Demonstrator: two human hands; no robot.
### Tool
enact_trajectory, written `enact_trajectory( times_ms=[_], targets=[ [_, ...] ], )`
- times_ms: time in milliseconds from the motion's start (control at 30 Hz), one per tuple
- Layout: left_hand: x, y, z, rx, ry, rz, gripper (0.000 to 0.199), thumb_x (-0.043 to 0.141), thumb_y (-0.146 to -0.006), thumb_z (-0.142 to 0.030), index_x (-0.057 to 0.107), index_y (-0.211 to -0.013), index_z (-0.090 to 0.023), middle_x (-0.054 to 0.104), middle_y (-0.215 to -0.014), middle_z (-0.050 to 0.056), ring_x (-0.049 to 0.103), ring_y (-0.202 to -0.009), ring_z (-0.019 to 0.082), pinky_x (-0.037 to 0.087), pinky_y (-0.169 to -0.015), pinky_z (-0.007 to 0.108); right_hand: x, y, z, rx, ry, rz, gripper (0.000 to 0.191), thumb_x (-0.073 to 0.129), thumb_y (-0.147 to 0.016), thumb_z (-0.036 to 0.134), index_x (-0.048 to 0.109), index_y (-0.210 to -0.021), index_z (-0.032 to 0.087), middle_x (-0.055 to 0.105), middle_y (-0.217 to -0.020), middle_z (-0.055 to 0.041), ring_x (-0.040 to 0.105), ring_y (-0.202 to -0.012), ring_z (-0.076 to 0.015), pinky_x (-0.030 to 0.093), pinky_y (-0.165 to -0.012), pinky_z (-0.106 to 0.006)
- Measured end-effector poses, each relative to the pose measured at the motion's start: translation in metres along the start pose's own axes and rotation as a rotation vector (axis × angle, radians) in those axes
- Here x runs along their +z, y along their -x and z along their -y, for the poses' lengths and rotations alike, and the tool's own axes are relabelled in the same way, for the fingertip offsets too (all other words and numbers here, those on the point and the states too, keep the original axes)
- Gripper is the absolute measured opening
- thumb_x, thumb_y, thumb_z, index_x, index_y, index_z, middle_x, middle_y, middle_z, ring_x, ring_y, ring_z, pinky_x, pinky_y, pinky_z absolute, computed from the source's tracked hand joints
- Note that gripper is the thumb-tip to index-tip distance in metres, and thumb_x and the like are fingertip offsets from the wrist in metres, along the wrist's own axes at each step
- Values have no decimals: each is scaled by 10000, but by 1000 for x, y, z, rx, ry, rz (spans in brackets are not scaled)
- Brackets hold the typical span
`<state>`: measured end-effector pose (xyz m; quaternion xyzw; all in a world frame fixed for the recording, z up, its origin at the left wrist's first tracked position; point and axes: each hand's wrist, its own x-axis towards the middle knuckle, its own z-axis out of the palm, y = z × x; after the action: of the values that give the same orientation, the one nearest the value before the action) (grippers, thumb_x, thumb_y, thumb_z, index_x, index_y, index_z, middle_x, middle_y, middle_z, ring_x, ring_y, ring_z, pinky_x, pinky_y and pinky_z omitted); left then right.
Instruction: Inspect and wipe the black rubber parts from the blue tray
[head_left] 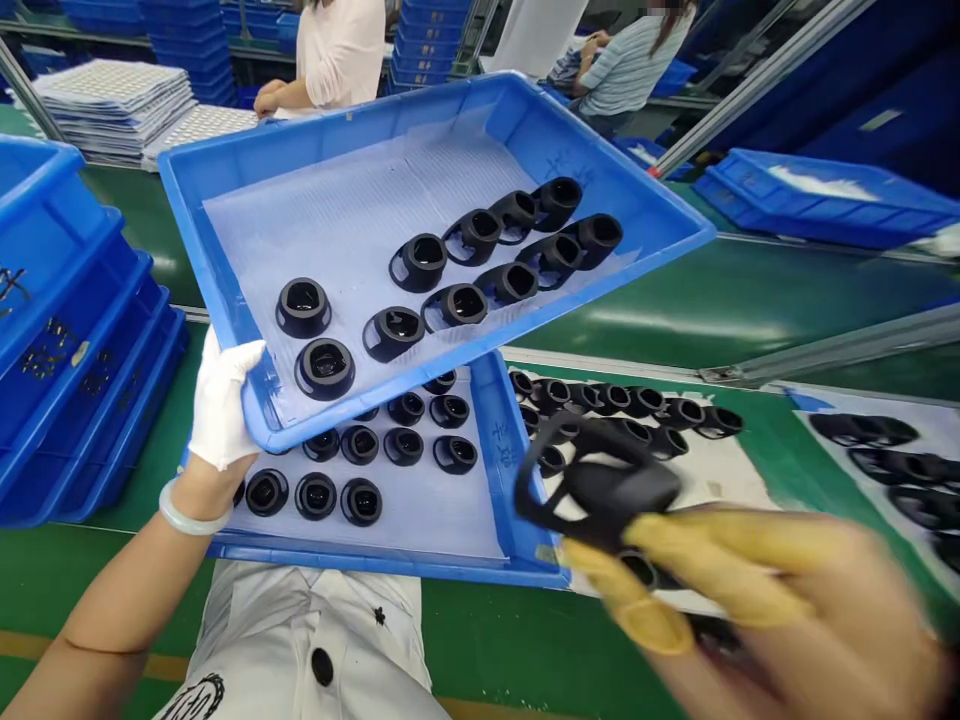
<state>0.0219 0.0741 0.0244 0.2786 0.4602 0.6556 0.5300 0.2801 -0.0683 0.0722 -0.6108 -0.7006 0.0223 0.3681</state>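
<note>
My left hand (pixel 223 400), in a white glove, grips the near left corner of a blue plastic tray (pixel 450 375) and holds it tilted. Several black plastic housings (pixel 327 368) stand on the white liner in it. Beneath is a second blue tray (pixel 480 572) with more such housings, partly hidden by the upper one. My right hand (pixel 750 590), with yellow finger cots, pinches one black ring-shaped housing (pixel 600 480) in the air, right of the trays. That hand and the housing are blurred by motion.
Stacked blue trays (pixel 82 370) rise at the left. More black housings (pixel 679 412) lie on a pale sheet on the green table, others on a sheet (pixel 930 400) at the far right. A metal rail (pixel 847 355) crosses behind. Two people (pixel 341 55) work across the bench.
</note>
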Motion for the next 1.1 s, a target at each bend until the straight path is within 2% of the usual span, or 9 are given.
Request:
enact_trajectory(
  times_ms=[100,267,433,533,633,733,900,967,1100],
  targets=[
    [1,-2,-6,37,-39,-21,192,654,-671,-185,630,-857,-225,665,-840,-41,646,-918,199,545,-848,312,42,39,-27,-200,71,218,156,540,-896,240,588,-1041,267,556,-788,-61,538,-692,-228,459,-560,-355],
    [4,0,-14,94,-137,-33,87,640,-672,-190,586,-733,-222,659,-795,-33,623,-1005,229,536,-879,336,129,77,-69,-87,270,507,140,501,-872,119,609,-800,172,568,-791,-102,541,-720,-251,451,-610,-366],
    [3,-2,-16,66,-128,-25,95,622,-691,-170,600,-774,-211,657,-779,-52,634,-961,194,540,-855,304,145,83,-85,-81,271,594,74,596,-797,88,618,-794,159,596,-789,-106,572,-729,-265,469,-623,-371],
    [3,-4,-15,57,-64,25,179,622,-683,-158,617,-854,-210,670,-823,-45,637,-955,196,534,-874,313,114,49,-72,-184,188,553,98,616,-827,163,617,-925,157,612,-803,-86,585,-756,-246,485,-667,-363],
    [3,-5,-12,45,-6,65,277,614,-684,-149,611,-953,-215,674,-878,-18,634,-987,216,527,-888,342,74,-15,-37,-283,29,279,195,528,-918,253,566,-1097,186,592,-803,-53,561,-737,-211,463,-669,-341],
    [3,-8,-8,30,53,80,379,605,-682,-153,584,-1052,-231,675,-937,3,636,-989,233,530,-867,362,61,-84,9,-400,87,30,127,508,-927,203,597,-1015,182,585,-773,-46,531,-710,-194,428,-697,-334],
    [2,-11,-6,67,45,108,433,621,-683,-172,563,-1109,-231,673,-993,18,631,-981,245,524,-857,368,105,-154,62,-501,377,425,174,547,-901,267,649,-881,128,608,-834,-100,543,-817,-247,371,-707,-350],
    [2,-11,-6,87,58,126,425,624,-691,-182,565,-1111,-223,670,-1021,23,619,-1013,253,512,-881,372,118,-161,74,-523,498,547,195,550,-893,270,647,-817,118,604,-824,-113,549,-806,-253,350,-693,-347],
    [2,-10,-4,78,86,115,457,626,-691,-187,547,-1140,-217,659,-1096,38,586,-1093,272,482,-940,381,116,-161,86,-514,635,587,162,523,-884,196,645,-833,102,607,-850,-132,559,-823,-264,327,-698,-350]
  ],
)
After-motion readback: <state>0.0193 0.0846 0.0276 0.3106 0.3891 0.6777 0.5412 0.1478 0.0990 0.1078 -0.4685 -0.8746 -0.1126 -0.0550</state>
